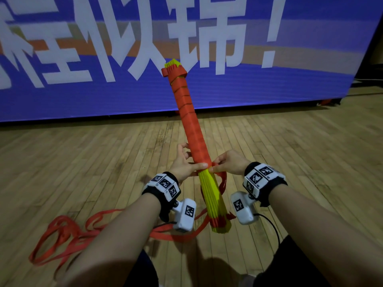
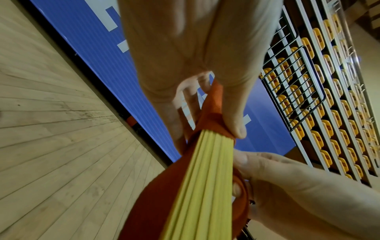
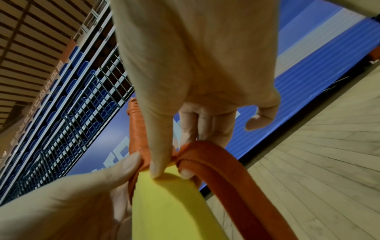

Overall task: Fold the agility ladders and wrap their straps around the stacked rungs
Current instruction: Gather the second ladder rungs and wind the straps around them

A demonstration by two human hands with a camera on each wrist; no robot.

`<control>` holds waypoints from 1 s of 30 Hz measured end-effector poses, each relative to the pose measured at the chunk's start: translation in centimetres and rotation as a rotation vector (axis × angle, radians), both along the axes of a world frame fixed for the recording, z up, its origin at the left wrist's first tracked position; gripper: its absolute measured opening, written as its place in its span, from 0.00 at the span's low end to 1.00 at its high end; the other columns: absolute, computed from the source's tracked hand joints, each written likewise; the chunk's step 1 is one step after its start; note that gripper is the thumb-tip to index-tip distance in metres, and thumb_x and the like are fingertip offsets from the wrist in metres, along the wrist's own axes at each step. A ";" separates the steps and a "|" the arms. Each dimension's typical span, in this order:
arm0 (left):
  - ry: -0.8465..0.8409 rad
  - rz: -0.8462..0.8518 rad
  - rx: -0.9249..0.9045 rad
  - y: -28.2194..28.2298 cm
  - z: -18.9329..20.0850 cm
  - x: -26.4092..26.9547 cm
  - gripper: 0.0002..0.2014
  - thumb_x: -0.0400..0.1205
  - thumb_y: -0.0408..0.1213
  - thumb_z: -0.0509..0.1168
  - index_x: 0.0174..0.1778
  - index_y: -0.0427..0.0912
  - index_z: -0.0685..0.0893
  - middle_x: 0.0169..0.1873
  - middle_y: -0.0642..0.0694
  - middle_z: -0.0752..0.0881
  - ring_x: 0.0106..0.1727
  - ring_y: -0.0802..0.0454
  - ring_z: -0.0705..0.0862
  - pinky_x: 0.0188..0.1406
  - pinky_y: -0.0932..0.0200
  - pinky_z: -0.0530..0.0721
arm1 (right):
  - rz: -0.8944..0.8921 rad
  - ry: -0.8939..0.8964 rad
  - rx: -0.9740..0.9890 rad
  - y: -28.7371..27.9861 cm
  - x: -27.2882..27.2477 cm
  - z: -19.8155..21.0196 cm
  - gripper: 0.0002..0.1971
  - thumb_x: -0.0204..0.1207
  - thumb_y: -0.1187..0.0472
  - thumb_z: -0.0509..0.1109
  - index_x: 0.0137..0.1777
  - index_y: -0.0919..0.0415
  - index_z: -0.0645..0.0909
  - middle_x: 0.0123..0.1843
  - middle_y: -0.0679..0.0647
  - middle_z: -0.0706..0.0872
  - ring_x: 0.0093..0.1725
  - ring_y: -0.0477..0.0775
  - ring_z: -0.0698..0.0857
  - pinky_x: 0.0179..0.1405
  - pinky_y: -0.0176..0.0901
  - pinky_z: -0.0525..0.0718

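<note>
Stacked yellow rungs (image 1: 210, 190), mostly wound in orange strap (image 1: 191, 125), raised slantwise above wooden floor (image 1: 290, 154). Gripped at wrap's lower edge by left hand (image 1: 183, 162); strap loop pinched just beside by right hand (image 1: 227, 163). Loose strap trailing across floor.

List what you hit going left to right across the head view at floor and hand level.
Loose strap loops on the floor → left hand → stacked rungs → right hand
</note>
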State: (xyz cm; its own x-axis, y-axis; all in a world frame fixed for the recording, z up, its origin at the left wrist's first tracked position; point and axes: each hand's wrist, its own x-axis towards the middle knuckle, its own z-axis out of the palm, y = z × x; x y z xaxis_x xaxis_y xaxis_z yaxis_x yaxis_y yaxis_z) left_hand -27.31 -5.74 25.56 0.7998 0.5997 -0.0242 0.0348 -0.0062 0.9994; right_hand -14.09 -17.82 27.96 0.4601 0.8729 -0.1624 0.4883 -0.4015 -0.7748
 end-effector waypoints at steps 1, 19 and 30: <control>-0.008 0.015 0.006 -0.1 -0.1 0.0 0.34 0.71 0.25 0.76 0.62 0.51 0.62 0.59 0.43 0.80 0.54 0.43 0.87 0.46 0.45 0.89 | 0.003 -0.005 -0.010 0.0 -0.1 0.0 0.15 0.72 0.57 0.77 0.50 0.69 0.87 0.35 0.51 0.87 0.40 0.46 0.84 0.48 0.35 0.80; -0.014 -0.110 -0.117 0.6 0.5 -0.2 0.37 0.75 0.20 0.70 0.75 0.49 0.65 0.56 0.38 0.86 0.52 0.47 0.88 0.49 0.52 0.88 | 0.078 0.002 -0.003 -0.3 -0.1 0.3 0.06 0.72 0.57 0.76 0.44 0.59 0.87 0.43 0.53 0.88 0.48 0.51 0.86 0.58 0.45 0.81; -0.045 0.008 -0.086 -0.2 0.5 -0.1 0.34 0.72 0.20 0.73 0.70 0.44 0.69 0.60 0.40 0.80 0.49 0.49 0.88 0.43 0.53 0.89 | 0.016 0.012 0.004 -0.2 -0.3 0.2 0.08 0.73 0.59 0.76 0.48 0.62 0.88 0.42 0.53 0.90 0.46 0.49 0.87 0.55 0.41 0.82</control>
